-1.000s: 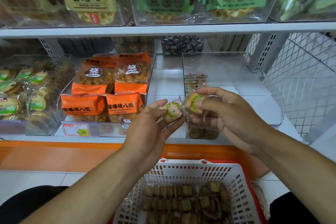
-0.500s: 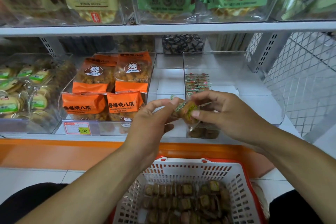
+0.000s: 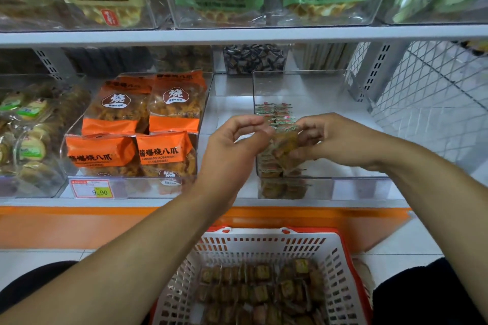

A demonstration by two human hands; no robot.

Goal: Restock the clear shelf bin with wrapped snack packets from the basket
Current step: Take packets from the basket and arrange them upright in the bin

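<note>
We see both hands raised in front of the clear bin [image 3: 351, 87] on the lower shelf. Right hand [image 3: 335, 140] pinches a snack packet [image 3: 286, 144] between thumb and curled fingers, just over the bin's left front corner. Left hand [image 3: 235, 145] sits just beside it, fingers curled, thumb tip at the packet's edge; whether it grips we cannot tell. Basket [image 3: 264, 243] of packets lies below the hands.
</note>
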